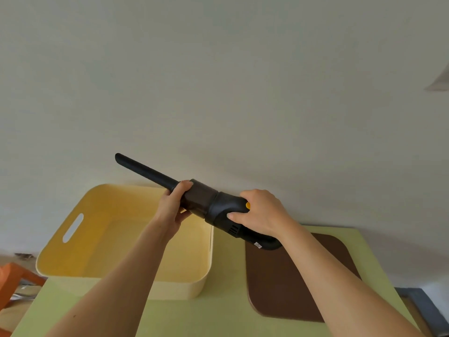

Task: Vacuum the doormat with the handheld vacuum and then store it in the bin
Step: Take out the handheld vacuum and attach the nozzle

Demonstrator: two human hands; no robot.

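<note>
A black handheld vacuum (213,205) with a long thin nozzle is held in the air, its nozzle pointing up and to the left. My left hand (173,206) grips it where the nozzle meets the dust cup. My right hand (262,212) holds the rear body by the handle, beside a small yellow button. The vacuum hangs above the right side of an empty yellow bin (80,239) with a slot handle. A brown doormat (291,283) with rounded corners lies flat to the right of the bin, under my right forearm.
Bin and doormat rest on a light green table (226,312) set against a pale wall. An orange object (12,276) sits off the table's left edge, and a grey frame (425,310) shows at the lower right.
</note>
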